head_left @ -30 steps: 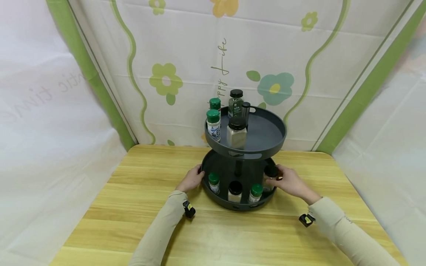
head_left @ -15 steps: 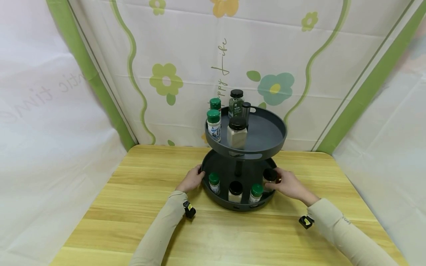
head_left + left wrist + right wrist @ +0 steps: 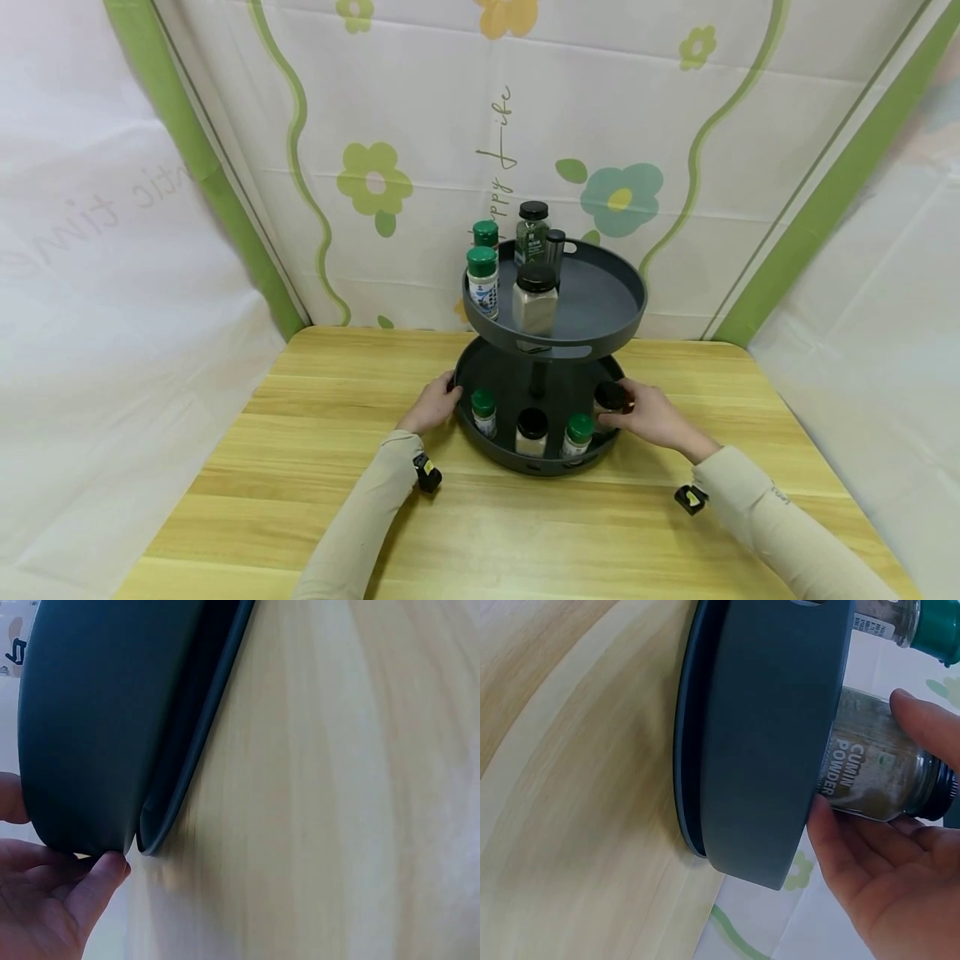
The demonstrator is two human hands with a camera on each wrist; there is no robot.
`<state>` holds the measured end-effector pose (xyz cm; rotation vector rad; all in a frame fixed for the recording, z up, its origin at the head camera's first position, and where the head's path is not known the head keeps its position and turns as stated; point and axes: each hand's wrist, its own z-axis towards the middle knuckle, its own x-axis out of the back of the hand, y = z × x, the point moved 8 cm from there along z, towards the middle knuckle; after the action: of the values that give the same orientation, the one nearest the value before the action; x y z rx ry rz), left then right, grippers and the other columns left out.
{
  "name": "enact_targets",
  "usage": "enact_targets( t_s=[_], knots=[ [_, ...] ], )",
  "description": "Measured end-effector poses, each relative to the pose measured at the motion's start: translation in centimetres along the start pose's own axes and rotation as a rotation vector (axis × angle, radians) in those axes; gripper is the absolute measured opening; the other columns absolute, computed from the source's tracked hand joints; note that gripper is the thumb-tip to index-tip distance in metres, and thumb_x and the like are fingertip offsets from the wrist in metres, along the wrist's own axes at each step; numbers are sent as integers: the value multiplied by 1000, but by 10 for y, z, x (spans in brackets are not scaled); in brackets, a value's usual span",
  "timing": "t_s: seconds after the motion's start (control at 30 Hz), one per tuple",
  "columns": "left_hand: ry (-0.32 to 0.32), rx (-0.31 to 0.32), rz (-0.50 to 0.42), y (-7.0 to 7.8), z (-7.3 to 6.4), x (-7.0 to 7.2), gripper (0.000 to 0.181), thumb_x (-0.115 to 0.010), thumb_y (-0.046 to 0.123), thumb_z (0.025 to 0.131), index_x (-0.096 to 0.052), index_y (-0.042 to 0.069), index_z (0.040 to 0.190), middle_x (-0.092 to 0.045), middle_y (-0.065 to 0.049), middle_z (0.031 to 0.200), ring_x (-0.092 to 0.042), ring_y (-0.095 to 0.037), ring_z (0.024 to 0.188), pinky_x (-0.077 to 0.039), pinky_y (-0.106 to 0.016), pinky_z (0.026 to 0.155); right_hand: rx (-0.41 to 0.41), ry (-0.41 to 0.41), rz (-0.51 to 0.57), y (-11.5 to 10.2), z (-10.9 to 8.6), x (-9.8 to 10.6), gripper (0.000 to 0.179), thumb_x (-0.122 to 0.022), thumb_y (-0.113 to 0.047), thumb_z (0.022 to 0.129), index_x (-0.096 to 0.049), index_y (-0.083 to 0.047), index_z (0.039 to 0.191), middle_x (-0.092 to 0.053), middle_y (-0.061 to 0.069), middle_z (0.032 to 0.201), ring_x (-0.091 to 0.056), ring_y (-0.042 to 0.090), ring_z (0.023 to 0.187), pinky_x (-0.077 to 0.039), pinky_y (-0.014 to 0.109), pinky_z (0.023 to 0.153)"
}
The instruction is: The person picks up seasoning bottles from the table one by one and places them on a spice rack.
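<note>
A dark grey two-tier turntable [image 3: 540,464] stands on the table. My left hand [image 3: 433,406] holds the left side of its lower tray, and the left wrist view shows thumb and fingers at the tray wall [image 3: 90,727]. At the lower tray's right side, my right hand [image 3: 656,414] grips a clear cumin powder jar [image 3: 877,761] with a black lid, thumb on one side and fingers on the other. The jar is upright, its base hidden behind the tray wall. Beside it in the tray stand a green-capped shaker [image 3: 577,439], a black-lidded jar [image 3: 532,437] and another green-capped shaker [image 3: 484,417].
Several seasoning bottles stand on the upper tray [image 3: 600,292], including a green-capped shaker [image 3: 482,283], a jar of pale powder [image 3: 535,308] and a jar of green herbs [image 3: 532,236]. A flowered curtain [image 3: 450,100] hangs behind the wooden table [image 3: 315,400].
Over the first half second my right hand and the cumin powder jar shift slightly down and left in the tray; after that they barely move. My left hand stays at the rim.
</note>
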<state>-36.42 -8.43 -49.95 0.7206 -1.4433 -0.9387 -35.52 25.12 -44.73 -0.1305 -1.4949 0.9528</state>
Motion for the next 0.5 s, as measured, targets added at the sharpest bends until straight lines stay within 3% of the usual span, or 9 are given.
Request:
enact_targets(
  t_s=[0.13,0.37,0.5],
  knots=[
    [4,3,13,1,-1,1,46,-42,13,102,-34,-3,143,-44,-23,139,-46,-30,123,-39,-45,99,7,4,13,-1,0,2,46,-75,-36,81,-58,-2,108,-63,6,93,-62,19,83,-49,32,62],
    [-8,20,18,-1,-2,0,45,-41,15,102,-34,-1,144,-46,-21,137,-56,-26,103,-45,-40,86,-17,-8,12,1,-2,2,46,-76,-34,80,-59,-4,110,-64,6,95,-62,20,87,-49,32,65],
    [-4,27,35,0,-2,1,46,-42,16,102,-35,-1,143,-46,-21,137,-55,-25,106,-45,-39,87,-19,-23,18,-2,-4,4,50,-76,-35,80,-57,-3,115,-63,9,101,-62,25,94,-50,34,69]
  ],
)
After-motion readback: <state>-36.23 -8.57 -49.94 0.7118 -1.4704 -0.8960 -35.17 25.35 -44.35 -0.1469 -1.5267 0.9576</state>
